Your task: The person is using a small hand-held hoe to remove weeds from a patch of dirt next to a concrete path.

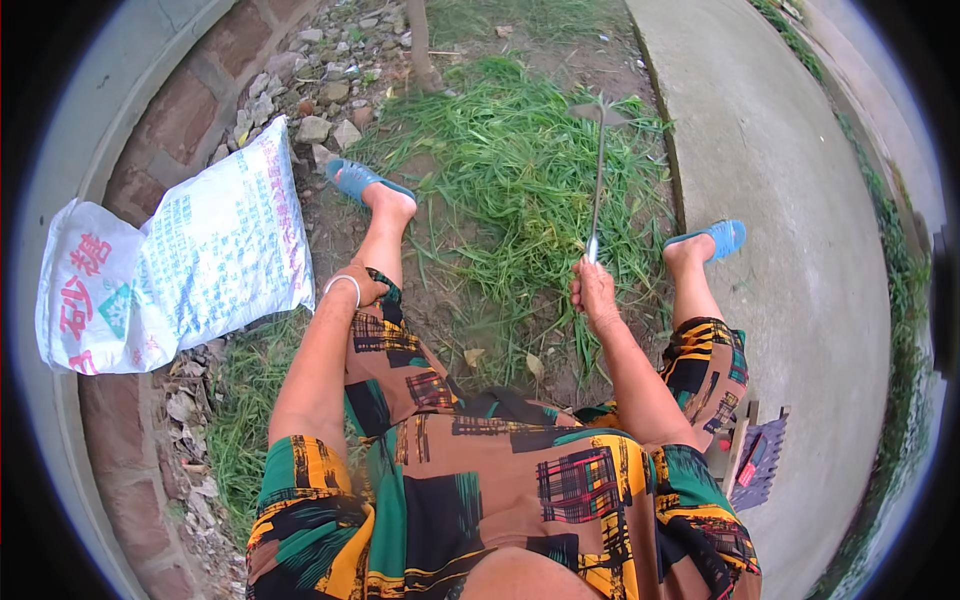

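Observation:
My right hand (596,291) is closed around the handle of a small hand hoe (598,195). The tool's thin metal shaft points away from me, and its wide blade sits over the far part of a heap of cut green grass (502,165). Whether the blade touches the grass, I cannot tell. On my left knee rests my left hand (361,287), a pale bangle at its wrist; I see no tool in it. Part of that hand's palm and fingers is hidden. Bare brown soil (442,300) shows between my legs.
A stuffed white woven sack (225,232) bearing print leans by the brick wall base (184,112) at left. Stones (313,129) and a thin tree trunk (420,45) stand beyond. Along the right runs a concrete path (780,187). A low seat (757,461) is by my right hip.

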Demonstrator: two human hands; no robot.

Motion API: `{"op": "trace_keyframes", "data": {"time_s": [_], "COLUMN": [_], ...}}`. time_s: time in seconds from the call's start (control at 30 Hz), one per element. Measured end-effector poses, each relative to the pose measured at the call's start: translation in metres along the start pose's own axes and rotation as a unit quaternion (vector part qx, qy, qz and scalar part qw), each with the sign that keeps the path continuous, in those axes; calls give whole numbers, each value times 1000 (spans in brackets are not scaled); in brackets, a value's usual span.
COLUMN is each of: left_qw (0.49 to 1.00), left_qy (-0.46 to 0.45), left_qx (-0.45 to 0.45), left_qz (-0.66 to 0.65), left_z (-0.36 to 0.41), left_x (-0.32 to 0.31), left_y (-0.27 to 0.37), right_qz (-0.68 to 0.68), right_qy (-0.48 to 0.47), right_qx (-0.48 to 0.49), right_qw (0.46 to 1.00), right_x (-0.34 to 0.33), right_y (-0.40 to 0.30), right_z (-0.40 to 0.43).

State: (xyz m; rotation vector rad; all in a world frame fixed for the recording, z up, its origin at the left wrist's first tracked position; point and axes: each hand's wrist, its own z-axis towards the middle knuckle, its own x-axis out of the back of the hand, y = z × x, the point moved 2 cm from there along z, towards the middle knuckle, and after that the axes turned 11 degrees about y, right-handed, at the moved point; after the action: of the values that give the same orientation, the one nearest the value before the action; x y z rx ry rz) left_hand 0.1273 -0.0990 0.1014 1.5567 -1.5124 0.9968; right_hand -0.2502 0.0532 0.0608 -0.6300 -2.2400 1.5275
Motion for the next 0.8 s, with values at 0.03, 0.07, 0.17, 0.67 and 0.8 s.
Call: {"op": "trace_keyframes", "data": {"time_s": [0.03,0.07,0.17,0.67,0.8], "left_qw": [1000,1000,1000,1000,1000], "left_qy": [-3,-5,-10,7,5], "left_qx": [-3,-5,2,-9,-4], "left_qz": [-1,-2,0,-10,-7], "left_z": [0,-1,-7,-7,-6], "left_x": [0,1,4,3,4], "left_y": [4,9,7,4,5], "right_qz": [-18,-61,-236,47,-106], "right_qy": [0,-26,-127,3,-33], "right_qx": [-49,-96,-236,32,-102], "right_qw": [999,993,934,998,989], "right_x": [1,6,19,-4,2], "right_y": [13,35,91,-23,54], "right_z": [-1,1,-21,-11,-16]}}
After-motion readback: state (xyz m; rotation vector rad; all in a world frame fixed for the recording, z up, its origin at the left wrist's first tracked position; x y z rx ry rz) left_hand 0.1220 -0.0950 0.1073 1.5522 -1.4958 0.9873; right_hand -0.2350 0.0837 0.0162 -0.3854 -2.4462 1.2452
